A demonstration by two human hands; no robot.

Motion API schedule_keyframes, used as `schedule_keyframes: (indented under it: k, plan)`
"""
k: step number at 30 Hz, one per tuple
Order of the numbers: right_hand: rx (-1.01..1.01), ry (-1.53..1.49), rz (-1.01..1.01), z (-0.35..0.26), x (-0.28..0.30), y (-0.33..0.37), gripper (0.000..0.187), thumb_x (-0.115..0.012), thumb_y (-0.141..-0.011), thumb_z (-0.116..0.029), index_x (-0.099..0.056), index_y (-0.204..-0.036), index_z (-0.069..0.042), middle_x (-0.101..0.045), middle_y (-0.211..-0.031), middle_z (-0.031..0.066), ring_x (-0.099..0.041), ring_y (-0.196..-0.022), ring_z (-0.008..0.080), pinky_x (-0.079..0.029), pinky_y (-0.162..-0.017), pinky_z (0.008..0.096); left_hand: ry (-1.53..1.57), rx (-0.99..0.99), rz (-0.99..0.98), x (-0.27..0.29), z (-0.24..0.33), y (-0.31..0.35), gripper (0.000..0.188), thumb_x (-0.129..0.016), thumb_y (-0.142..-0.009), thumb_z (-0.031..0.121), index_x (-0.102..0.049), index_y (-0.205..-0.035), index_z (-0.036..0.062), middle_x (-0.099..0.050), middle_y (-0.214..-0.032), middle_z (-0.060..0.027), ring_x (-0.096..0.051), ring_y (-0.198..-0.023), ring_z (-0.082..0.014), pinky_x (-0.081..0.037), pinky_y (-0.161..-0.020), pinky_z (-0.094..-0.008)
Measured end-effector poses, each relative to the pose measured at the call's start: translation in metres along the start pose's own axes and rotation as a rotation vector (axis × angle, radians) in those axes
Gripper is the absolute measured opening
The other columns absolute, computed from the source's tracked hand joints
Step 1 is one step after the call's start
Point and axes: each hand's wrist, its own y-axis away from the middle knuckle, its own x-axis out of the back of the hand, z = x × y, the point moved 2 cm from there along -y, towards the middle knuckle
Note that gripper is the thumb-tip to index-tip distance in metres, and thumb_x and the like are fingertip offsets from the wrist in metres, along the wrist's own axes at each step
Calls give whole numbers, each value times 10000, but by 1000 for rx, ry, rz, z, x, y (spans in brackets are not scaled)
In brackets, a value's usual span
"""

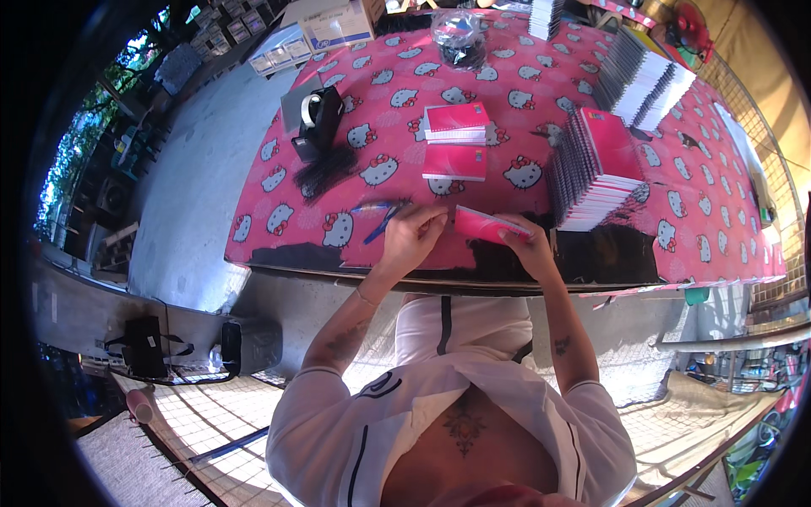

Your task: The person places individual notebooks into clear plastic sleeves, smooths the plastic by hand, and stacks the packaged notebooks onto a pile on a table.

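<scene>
My right hand (528,242) grips a small pink-covered notebook (486,225) by its right end, tilted above the near edge of the table. Close to the notebook's left end is my left hand (414,235), its fingers curled together; whatever they pinch is too small or hidden to make out. Blue-handled pliers (380,221) show against the left side of that hand; whether they lie on the table or are tucked in the hand is unclear. Beyond my hands lie pink notebooks (454,160) in two small piles. To the left, thin black spiral coils (325,173) lie in a bundle.
A tall stack of spiral notebooks (610,148) stands right of my hands, more stacks (638,80) behind it. A black case with a white ring (318,122) is at left, a clear plastic bag (459,42) at the back. The pink patterned cloth (380,101) is torn along the near edge.
</scene>
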Motion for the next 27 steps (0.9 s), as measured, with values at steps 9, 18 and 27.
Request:
schedule_keyframes:
  k: [9, 18, 27]
  plan:
    - [-3, -33, -38, 1, 1, -1, 278, -662, -922, -80, -654, -1188, 1, -687, -1089, 61, -601, -1020, 116, -463, -927, 265, -49, -10, -109, 2, -10, -13, 172, -696, -884, 60, -706, -1049, 13, -683, -808, -118, -654, -663, -204, -528, -639, -301]
    - [35, 41, -17, 1, 4, 3, 267, -646, -919, -28, -650, -1182, 13, -694, -1073, 70, -603, -1003, 118, -468, -917, 270, 83, -119, -429, 0, -3, -39, 286, -649, -934, 200, -652, -1184, 60, -623, -899, -127, -644, -785, -329, -523, -715, -401]
    - [-73, -76, 83, -13, -10, 15, 261, -636, -940, -41, -649, -1198, -5, -688, -1053, 51, -595, -950, 108, -483, -860, 255, -636, -321, -271, -17, 17, -24, 562, -620, -901, 390, -516, -1368, 94, -464, -1424, -111, -386, -1358, -327, -238, -1054, -669]
